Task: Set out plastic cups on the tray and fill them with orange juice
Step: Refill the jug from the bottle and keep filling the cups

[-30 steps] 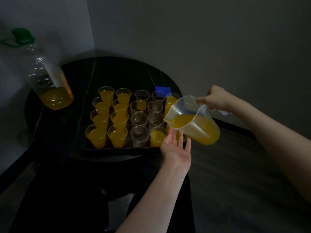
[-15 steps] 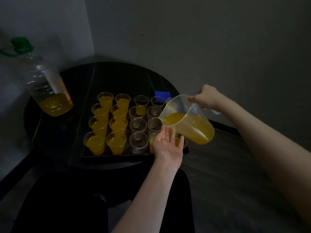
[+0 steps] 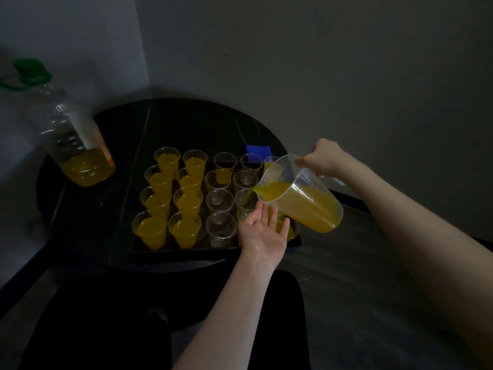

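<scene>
A dark tray (image 3: 186,251) on the round black table holds several clear plastic cups. The two left columns, such as the front-left cup (image 3: 150,231), are full of orange juice; middle cups like the one at the front (image 3: 221,229) look empty. My right hand (image 3: 324,158) grips the handle of a clear jug (image 3: 304,198) of juice, tilted with its spout over a cup (image 3: 244,201) in the fourth column. My left hand (image 3: 264,231) is open, palm up, under the jug and above the front right cups, which it partly hides.
A large plastic bottle (image 3: 72,145) with a green cap, a little juice at its bottom, stands at the table's left. A blue object (image 3: 257,149) lies behind the tray. Grey walls close in behind; my dark-clothed legs are below the table edge.
The jug has moved left over the tray and tilted further, juice now at its spout. My left hand followed leftward under it.
</scene>
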